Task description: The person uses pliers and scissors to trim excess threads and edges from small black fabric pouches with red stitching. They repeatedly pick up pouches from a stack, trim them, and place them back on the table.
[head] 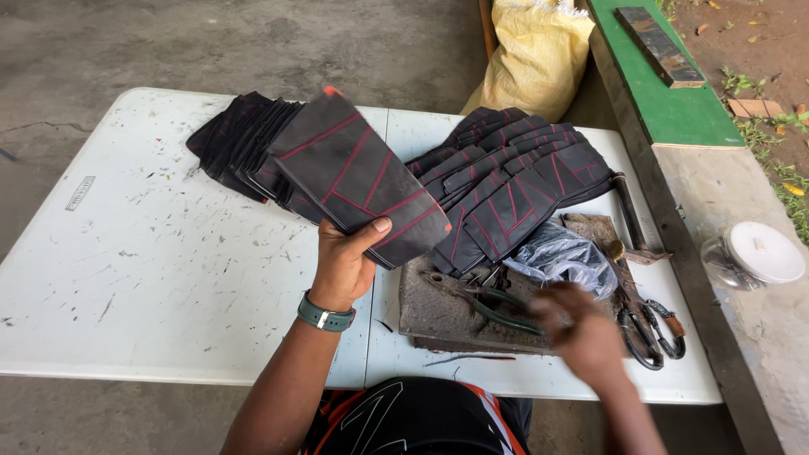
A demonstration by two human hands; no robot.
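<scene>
My left hand (344,263), a green watch on its wrist, holds up a black piece (358,173) with red stitched lines, thumb on its lower edge. Behind it a fanned stack of like black pieces (244,143) lies on the white folding table (152,253). A second spread of several such pieces (514,181) lies to the right. My right hand (577,329) is blurred, hovering over a brown block (442,316) near green-handled pliers (497,307); whether it holds anything I cannot tell.
A crumpled clear plastic bag (560,257) and scissors (653,333) lie at the table's right. A yellow sack (535,55) leans behind. A concrete ledge on the right carries a lidded clear jar (754,257) and a green board (666,84).
</scene>
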